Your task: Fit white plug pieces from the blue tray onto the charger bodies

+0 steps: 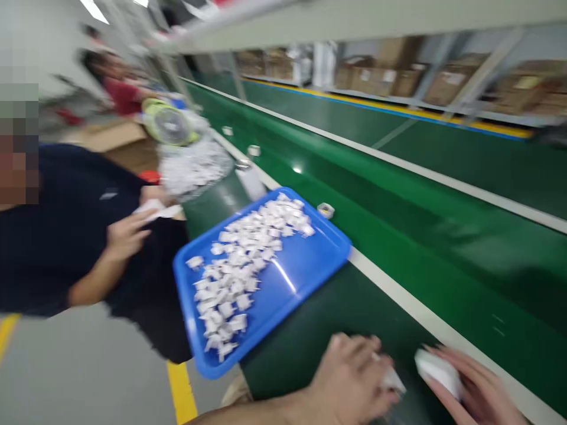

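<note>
Near the bottom edge, my left hand (349,378) is closed, its fingers curled over a small white piece (393,381) that pokes out beside the fingertips. Just to its right, my right hand (482,389) grips a larger white plastic part (438,370) with rounded or angled edges between thumb and fingers. The two parts are apart, above the dark green tabletop (305,336). Beyond my left hand lies a blue tray (305,286) with many small white plastic pieces (239,254) heaped along its left and far side. Motion blur hides finer detail.
A green conveyor belt (398,236) runs along the right, carrying a few white parts, one a white part (326,210) beside the tray. At left, a co-worker in a dark shirt (84,230) handles something white. Behind are clear bags (195,165) and a green-rimmed fan (170,124).
</note>
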The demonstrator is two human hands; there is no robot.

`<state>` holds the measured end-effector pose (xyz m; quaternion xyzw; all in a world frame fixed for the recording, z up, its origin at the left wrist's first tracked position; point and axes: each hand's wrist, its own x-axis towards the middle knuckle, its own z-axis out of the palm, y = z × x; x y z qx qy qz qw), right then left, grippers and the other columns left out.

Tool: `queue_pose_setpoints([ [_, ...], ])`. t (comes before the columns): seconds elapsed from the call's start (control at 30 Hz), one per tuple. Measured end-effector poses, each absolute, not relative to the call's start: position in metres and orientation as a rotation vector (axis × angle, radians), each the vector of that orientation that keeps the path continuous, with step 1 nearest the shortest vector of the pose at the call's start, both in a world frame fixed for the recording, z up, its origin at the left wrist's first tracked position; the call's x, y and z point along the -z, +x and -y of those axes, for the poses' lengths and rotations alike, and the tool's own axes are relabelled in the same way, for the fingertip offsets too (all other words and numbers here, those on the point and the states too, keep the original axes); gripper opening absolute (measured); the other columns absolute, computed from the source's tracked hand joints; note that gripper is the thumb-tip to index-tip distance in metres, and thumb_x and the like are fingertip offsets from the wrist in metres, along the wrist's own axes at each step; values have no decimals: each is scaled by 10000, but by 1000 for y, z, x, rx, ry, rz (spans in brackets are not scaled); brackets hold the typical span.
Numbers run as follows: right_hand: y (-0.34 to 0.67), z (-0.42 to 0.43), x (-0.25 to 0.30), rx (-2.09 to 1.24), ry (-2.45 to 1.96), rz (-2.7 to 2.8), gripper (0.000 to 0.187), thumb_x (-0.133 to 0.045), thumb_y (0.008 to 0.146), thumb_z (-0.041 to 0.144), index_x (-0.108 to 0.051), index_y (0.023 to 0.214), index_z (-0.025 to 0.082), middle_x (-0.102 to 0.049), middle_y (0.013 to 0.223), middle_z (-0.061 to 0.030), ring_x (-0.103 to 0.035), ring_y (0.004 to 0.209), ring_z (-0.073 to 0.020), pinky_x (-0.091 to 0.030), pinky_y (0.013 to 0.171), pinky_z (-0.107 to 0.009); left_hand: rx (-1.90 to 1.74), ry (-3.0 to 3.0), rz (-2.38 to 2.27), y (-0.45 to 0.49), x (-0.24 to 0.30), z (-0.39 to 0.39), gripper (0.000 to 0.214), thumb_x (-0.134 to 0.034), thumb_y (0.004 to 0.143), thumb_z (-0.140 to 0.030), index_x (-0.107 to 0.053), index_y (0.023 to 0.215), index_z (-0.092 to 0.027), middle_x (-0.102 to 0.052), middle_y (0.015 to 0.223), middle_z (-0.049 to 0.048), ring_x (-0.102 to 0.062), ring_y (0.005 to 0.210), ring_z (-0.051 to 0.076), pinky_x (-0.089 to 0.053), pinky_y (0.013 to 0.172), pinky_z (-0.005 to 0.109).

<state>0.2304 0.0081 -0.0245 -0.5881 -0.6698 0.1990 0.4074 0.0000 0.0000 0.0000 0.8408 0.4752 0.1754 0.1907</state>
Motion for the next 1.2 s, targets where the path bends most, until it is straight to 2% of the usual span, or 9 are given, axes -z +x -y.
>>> queue_pose_setpoints([
  [0.1, 244, 26, 5, -475, -1634, 1678, 278, -644, 992, 510, -707, 1156, 295, -701, 1157, -127, -708, 1056, -328, -624, 894, -486, -614, 2286, -1190, 10, 5, 7, 301, -518, 1065, -348, -630, 1315, -225, -660, 1420, 116, -581, 1339, 311, -501, 1053, 520],
  [0.17, 245, 22, 2, -463, -1685, 1654, 267, -604, 1017, 480, -704, 1156, 276, -707, 1165, -100, -712, 1071, -291, -618, 940, -436, -654, 2244, -1189, 4, 10, 5, 301, -482, 1070, -250, -603, 1344, -226, -596, 1490, 121, -515, 1400, 323, -474, 1065, 526],
  [0.4, 239, 22, -6, -518, -1743, 1634, 346, -624, 1026, 438, -597, 1319, 258, -723, 1174, -81, -724, 1034, -243, -619, 934, -390, -578, 2116, -1199, -11, 16, -6, 224, -521, 1050, -281, -649, 1231, -246, -605, 1301, 102, -570, 1213, 298, -511, 995, 504],
  [0.6, 219, 40, -14, -522, -1578, 1972, 365, -580, 1065, 330, -538, 1425, 283, -697, 1207, -89, -691, 1108, -250, -619, 935, -392, -502, 2069, -1107, -15, 5, -5, 197, -557, 1024, -253, -676, 1180, -241, -512, 1411, 115, -468, 1336, 327, -500, 1066, 544],
  [0.67, 214, 43, -13, -523, -1567, 2027, 406, -562, 1074, 370, -501, 1469, 301, -689, 1218, -84, -690, 1114, -253, -620, 942, -394, -482, 2065, -1046, -19, 2, -5, 186, -581, 1007, -239, -681, 1164, -230, -489, 1449, 118, -435, 1378, 338, -485, 1101, 559],
  [0.8, 214, 39, -29, -592, -1539, 2139, 635, -593, 1001, 629, -446, 1527, 305, -633, 1331, -102, -660, 1189, -291, -616, 965, -403, -421, 2070, -948, -32, -4, -5, 189, -628, 984, -251, -688, 1163, -230, -440, 1544, 111, -358, 1465, 356, -442, 1165, 585],
  [0.93, 209, 2, -63, -501, -1521, 2172, 497, -529, 1069, 514, -439, 1510, 304, -601, 1365, -102, -630, 1224, -280, -578, 1013, -404, -349, 2068, -909, -49, -10, 4, 188, -674, 966, -282, -702, 1142, -223, -409, 1597, 114, -309, 1516, 372, -436, 1183, 585],
  [1.1, 177, -110, -76, -390, -1521, 2222, 431, -498, 1078, 383, -475, 1495, 278, -537, 1386, -128, -592, 1234, -294, -516, 1075, -473, -330, 1982, -965, -58, -14, 18, 198, -711, 954, -315, -722, 1126, -219, -440, 1594, 110, -324, 1526, 355, -421, 1210, 558],
  [1.2, 161, -183, -61, -426, -1654, 2352, 480, -552, 988, 256, -538, 1468, 265, -481, 1429, -156, -587, 1203, -330, -525, 1020, -534, -349, 1903, -1001, -57, -12, 20, 194, -744, 933, -348, -749, 1086, -229, -471, 1582, 88, -346, 1520, 351, -416, 1214, 561],
])
